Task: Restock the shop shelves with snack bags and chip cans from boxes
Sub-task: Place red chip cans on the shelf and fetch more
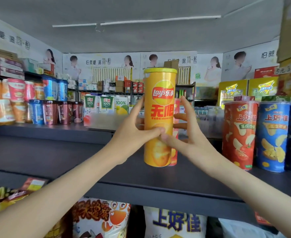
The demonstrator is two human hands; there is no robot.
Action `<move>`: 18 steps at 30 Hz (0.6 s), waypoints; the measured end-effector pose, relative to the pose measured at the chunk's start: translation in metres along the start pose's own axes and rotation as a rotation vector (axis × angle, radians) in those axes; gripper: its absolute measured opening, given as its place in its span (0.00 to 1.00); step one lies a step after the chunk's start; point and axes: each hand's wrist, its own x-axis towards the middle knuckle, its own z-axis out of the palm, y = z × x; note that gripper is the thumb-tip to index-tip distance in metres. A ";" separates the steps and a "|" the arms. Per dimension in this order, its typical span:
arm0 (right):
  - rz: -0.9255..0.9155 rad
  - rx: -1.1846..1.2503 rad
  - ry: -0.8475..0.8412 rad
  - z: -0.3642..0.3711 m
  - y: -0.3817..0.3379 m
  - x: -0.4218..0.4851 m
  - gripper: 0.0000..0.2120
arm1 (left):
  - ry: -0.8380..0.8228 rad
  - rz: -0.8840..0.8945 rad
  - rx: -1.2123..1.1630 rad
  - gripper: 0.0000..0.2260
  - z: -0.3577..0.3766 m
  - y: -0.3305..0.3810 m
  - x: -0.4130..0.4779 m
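Observation:
A tall yellow Lay's chip can [159, 107] stands upright on the dark top shelf [107, 169]. My left hand [132, 133] grips its left side, thumb across the front. My right hand [187, 134] grips its right side, thumb meeting the left thumb low on the can. A red chip can [175, 152] stands right behind the yellow one, mostly hidden.
Red [238, 134] and blue [272, 136] chip cans line the shelf to the right. Cup drinks [50, 110] and juice cartons [106, 103] fill the far left shelf. Snack bags [100, 219] hang below the shelf edge. Bare shelf lies left of the yellow can.

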 end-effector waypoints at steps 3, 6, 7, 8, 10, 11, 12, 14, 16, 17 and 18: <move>0.077 0.008 0.166 -0.006 0.021 0.012 0.36 | 0.029 -0.089 -0.074 0.40 -0.023 -0.009 -0.001; 0.230 -0.110 0.225 0.002 0.053 0.027 0.47 | 0.048 -0.157 -0.080 0.39 -0.039 -0.025 0.004; 0.264 -0.144 0.216 0.007 0.061 0.030 0.51 | 0.052 -0.175 -0.072 0.40 -0.041 -0.030 0.006; 0.282 -0.177 0.210 0.013 0.066 0.032 0.53 | 0.050 -0.190 -0.063 0.40 -0.043 -0.036 0.008; 0.276 -0.228 0.205 0.023 0.073 0.036 0.57 | 0.039 -0.230 -0.043 0.39 -0.043 -0.048 0.012; 0.264 -0.255 0.199 0.028 0.076 0.038 0.58 | 0.034 -0.249 -0.030 0.39 -0.042 -0.054 0.015; 0.252 -0.282 0.196 0.032 0.079 0.040 0.58 | 0.030 -0.263 -0.017 0.39 -0.040 -0.059 0.018; 0.242 -0.324 0.200 0.038 0.085 0.044 0.57 | 0.015 -0.275 -0.006 0.39 -0.037 -0.068 0.026; 0.248 -0.338 0.214 0.038 0.090 0.048 0.55 | -0.006 -0.274 0.015 0.40 -0.032 -0.074 0.035; 0.252 -0.339 0.222 0.036 0.091 0.048 0.55 | -0.019 -0.268 0.038 0.40 -0.029 -0.076 0.039; 0.254 -0.343 0.232 0.032 0.093 0.048 0.55 | -0.031 -0.258 0.061 0.40 -0.025 -0.079 0.043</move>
